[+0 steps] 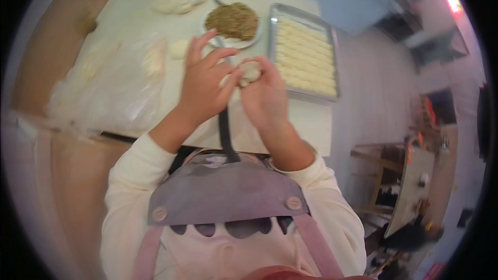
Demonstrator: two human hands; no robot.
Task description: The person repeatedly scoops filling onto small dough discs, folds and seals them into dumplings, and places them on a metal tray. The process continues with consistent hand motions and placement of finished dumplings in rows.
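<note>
a metal tray (302, 14) sits at two o'clock, a filling bowl (248, 43) at twelve; the left hand (206, 85) is spread, the right hand (263, 98) pinches the dough piece (251, 71) between them. shaping seems in hand; next likely calls for pressing its edge.

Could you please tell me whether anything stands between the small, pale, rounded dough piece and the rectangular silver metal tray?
Only the right hand holding the dough piece stands between it and the silver tray; nothing else visible does.

Cream slvs (136, 168), gry apron (223, 192) w/ pink straps (317, 246), 2 btns (294, 203)
</note>
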